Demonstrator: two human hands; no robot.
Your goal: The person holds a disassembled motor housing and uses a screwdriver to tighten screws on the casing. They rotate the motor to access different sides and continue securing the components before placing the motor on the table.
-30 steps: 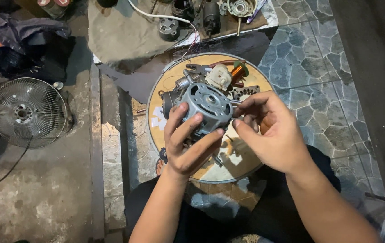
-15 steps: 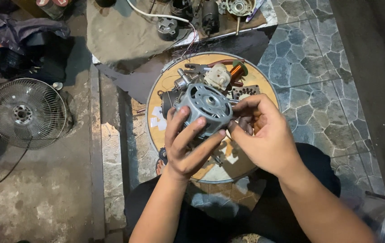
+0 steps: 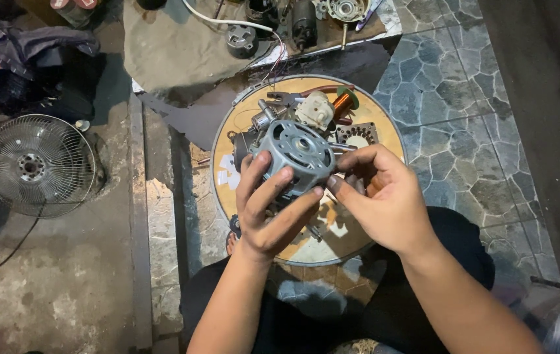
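A grey metal fan motor housing (image 3: 295, 152) with round vent slots is held above a round wooden tray (image 3: 385, 128). My left hand (image 3: 270, 213) grips the housing from below and the left, fingers wrapped over its rim. My right hand (image 3: 381, 196) pinches its right side, thumb and fingers pressed against the edge. Just behind the housing on the tray lie a white plastic part (image 3: 314, 109), a copper wire coil (image 3: 342, 103), a stack of steel laminations (image 3: 357, 136) and red-handled pliers (image 3: 322, 90).
A wire fan guard (image 3: 36, 165) lies on the concrete at the left. More motor parts (image 3: 273, 19) and a white cable (image 3: 227, 21) lie on a tan cloth (image 3: 175, 49) at the top. Stone tiles are on the right, dark clothing at top left.
Both hands stay on the motor housing; my right fingers have shifted slightly along its right edge and the housing has turned a little.
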